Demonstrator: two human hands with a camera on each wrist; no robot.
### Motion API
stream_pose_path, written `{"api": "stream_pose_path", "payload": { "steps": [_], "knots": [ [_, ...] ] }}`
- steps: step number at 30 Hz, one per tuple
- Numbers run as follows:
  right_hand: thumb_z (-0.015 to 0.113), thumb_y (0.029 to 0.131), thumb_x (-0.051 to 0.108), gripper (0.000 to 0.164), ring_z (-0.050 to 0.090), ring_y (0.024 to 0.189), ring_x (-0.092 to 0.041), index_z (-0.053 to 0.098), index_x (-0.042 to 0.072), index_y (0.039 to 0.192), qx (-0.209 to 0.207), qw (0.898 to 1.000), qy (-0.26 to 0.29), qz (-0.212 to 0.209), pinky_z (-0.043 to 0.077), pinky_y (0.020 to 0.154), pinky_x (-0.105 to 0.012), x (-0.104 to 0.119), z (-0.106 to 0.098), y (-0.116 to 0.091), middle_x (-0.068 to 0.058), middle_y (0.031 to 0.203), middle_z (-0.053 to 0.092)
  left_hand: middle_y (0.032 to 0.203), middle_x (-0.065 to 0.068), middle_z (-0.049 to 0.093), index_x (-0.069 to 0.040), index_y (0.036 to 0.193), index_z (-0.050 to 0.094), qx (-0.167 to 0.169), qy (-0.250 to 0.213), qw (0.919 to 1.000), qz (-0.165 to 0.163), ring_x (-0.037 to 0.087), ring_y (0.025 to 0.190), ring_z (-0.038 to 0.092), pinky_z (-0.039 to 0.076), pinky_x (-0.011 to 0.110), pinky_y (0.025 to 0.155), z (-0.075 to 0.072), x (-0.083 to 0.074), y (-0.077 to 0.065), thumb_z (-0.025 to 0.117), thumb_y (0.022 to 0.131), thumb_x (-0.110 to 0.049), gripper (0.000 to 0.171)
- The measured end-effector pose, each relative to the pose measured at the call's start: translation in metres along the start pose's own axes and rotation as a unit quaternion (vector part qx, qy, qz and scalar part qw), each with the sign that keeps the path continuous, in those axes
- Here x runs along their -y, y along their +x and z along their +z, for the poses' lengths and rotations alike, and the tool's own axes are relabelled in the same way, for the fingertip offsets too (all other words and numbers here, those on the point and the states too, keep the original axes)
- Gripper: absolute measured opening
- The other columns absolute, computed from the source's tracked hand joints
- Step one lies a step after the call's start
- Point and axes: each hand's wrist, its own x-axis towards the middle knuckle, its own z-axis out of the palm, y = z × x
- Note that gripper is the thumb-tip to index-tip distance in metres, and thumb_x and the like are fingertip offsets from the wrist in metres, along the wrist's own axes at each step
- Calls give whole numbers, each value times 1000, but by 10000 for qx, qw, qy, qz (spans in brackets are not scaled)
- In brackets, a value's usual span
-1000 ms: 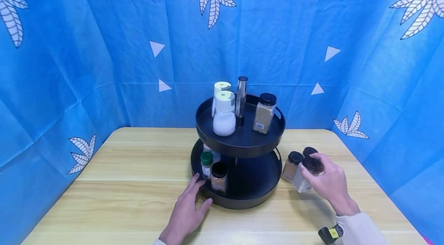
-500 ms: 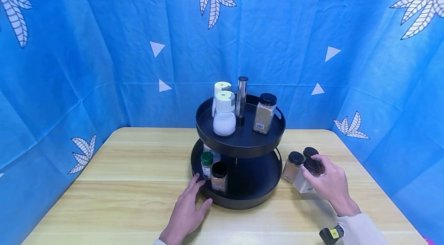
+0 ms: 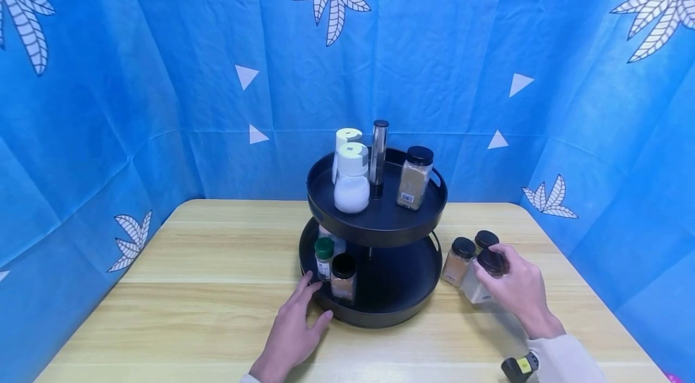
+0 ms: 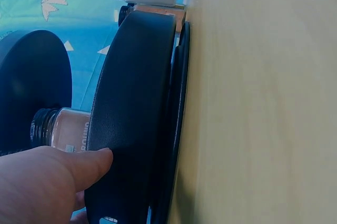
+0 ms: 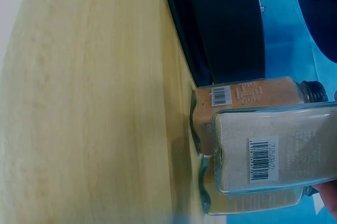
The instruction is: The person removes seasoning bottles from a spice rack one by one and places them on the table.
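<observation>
My right hand (image 3: 518, 286) pinches the black lid of a square glass jar of white powder (image 5: 274, 150), which looks slightly raised off the table. Close behind it stand a jar of orange-brown spice (image 3: 455, 265) and another black-lidded jar (image 5: 253, 201), partly hidden. At the front left of a black two-tier turntable (image 3: 380, 318), my left hand (image 3: 293, 329) rests with its fingers spread against the lower tray. Its thumb (image 4: 97, 166) touches the tray's outer wall. Just inside are a brown spice jar (image 3: 343, 279) and a green-capped bottle (image 3: 323, 262).
The upper tray (image 3: 380, 220) bears two white-capped shakers, the front one (image 3: 351, 190) full of white grains, and a jar of brown powder (image 3: 414, 181) beside the metal post (image 3: 379, 151). Another container in the lower tray is mostly hidden. Blue curtains (image 3: 434, 69) surround the wooden table (image 3: 190, 286).
The white-powder jar and my right hand have shifted slightly to the right and toward me, opening a little space from the jars behind. My left hand has stayed in place.
</observation>
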Motion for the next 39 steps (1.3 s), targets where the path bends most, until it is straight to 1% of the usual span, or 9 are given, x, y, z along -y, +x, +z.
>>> {"api": "stream_pose_path", "payload": {
  "steps": [19,29,34,39],
  "knots": [
    [83,63,14,43,62,58,-30,63,-2,98,120,9997,20,190,49,50,-39,-6,3,-5,-20,78,68,154,15,32,-4,134,53,31,27,10000,-46,39,132,40,37,53,104,0,0,0,72,87,-24,54],
    [83,67,14,43,63,62,-30,63,-1,101,364,9983,3,445,50,54,-39,-7,2,-7,-21,82,69,153,14,33,-4,133,54,-36,51,10000,36,39,131,42,38,52,104,0,1,-1,73,87,-25,54],
    [83,67,15,43,63,63,-31,63,-1,102,370,9982,3,466,50,54,-40,-8,2,-8,-21,82,69,153,14,33,-5,133,54,-10,68,10000,13,39,131,41,38,53,104,0,1,-1,72,87,-25,54],
    [83,66,14,43,63,61,-31,63,-1,100,318,9988,27,383,51,53,-41,-8,3,-9,-21,80,69,153,14,33,-4,133,54,17,44,10000,-10,40,132,41,37,54,104,0,1,-1,72,87,-25,54]
  ]
}}
